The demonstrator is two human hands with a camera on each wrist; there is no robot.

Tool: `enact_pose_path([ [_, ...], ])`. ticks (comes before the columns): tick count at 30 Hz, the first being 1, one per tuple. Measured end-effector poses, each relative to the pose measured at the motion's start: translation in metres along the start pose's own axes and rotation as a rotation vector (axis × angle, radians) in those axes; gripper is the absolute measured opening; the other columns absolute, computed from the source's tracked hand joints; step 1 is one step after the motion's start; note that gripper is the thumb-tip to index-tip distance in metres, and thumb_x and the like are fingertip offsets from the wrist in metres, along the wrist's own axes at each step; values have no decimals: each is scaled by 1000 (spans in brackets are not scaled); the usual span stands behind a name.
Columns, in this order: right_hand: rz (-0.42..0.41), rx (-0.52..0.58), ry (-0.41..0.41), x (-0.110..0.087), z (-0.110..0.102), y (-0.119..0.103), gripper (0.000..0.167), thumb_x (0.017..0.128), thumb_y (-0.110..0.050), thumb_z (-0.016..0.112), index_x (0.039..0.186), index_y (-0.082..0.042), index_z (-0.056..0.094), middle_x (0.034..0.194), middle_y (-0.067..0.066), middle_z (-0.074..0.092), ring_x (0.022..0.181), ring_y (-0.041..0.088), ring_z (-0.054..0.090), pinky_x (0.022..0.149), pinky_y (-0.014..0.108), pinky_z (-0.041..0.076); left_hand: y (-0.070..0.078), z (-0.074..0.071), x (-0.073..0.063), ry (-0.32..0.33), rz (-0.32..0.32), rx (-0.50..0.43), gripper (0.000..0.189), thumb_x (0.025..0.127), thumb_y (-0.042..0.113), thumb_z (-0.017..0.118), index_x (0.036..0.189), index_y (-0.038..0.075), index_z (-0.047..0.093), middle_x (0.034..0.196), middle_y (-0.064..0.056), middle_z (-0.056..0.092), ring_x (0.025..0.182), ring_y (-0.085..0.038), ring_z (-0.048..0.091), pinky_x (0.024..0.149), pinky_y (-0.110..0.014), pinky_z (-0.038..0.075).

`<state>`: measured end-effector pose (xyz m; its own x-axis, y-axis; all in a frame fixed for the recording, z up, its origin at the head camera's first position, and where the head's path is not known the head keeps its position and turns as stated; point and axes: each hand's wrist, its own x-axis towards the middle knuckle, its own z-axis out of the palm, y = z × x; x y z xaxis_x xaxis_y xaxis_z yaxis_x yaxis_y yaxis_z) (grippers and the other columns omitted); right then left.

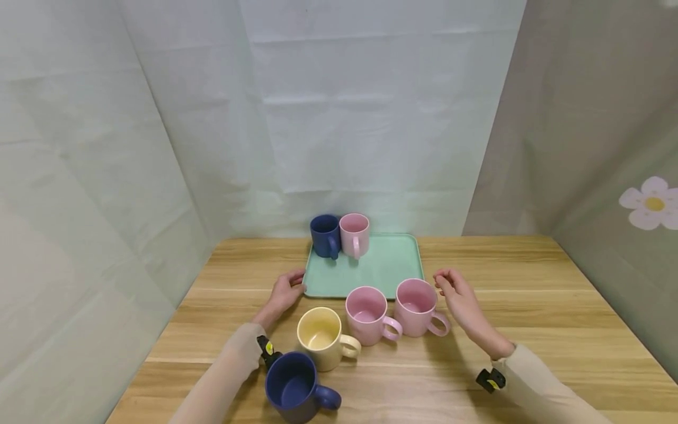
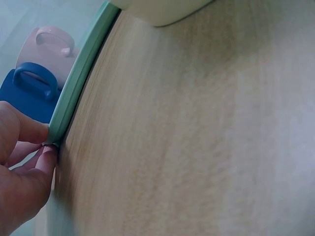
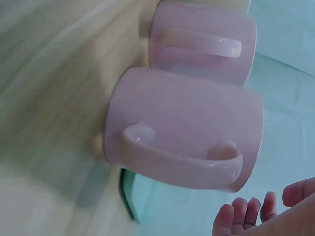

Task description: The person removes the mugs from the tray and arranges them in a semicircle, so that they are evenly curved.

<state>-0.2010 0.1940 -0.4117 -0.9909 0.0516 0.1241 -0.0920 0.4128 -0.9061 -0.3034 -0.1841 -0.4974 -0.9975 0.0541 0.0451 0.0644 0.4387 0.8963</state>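
Observation:
My left hand [image 1: 286,292] pinches the front left corner of the mint-green tray [image 1: 392,259]. In the left wrist view, the thumb lies over the tray rim [image 2: 78,81], with fingers at its underside. A dark blue mug [image 1: 321,242] and a pink mug [image 1: 348,242] stand side by side at the tray's back left. Off the tray's front right corner, my right hand [image 1: 462,300] hovers with loosely bent fingers, holding nothing. Nearest to it is a pink mug [image 1: 412,321] on the table, its handle pointing right; the right wrist view shows a gap between them.
Another pink mug [image 1: 364,331], a yellow mug [image 1: 318,354] and a dark blue mug [image 1: 290,403] form a diagonal row in front of the tray, on the wooden table [image 1: 529,294]. The blue one stands close to my left wrist. Pale cloth [image 1: 339,118] hangs behind the table.

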Motion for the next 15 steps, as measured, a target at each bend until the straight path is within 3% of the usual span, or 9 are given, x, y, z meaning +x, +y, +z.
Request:
enact_pose_path([
  [7, -126, -82, 46, 4, 10, -2, 20, 101, -10, 43, 111, 3, 55, 111, 21, 60, 105, 29, 56, 88, 33, 47, 0, 0, 0, 1, -12, 14, 47, 87, -10, 54, 133, -13, 48, 132, -32, 54, 122, -42, 54, 104, -46, 47],
  [15, -303, -175, 30, 10, 17, -13, 17, 95, -2, 49, 96, -5, 66, 103, 10, 67, 99, 26, 59, 84, 40, 51, 0, 1, 1, 4, -6, 25, 46, 87, -9, 54, 133, -13, 49, 132, -32, 54, 122, -42, 55, 104, -45, 48],
])
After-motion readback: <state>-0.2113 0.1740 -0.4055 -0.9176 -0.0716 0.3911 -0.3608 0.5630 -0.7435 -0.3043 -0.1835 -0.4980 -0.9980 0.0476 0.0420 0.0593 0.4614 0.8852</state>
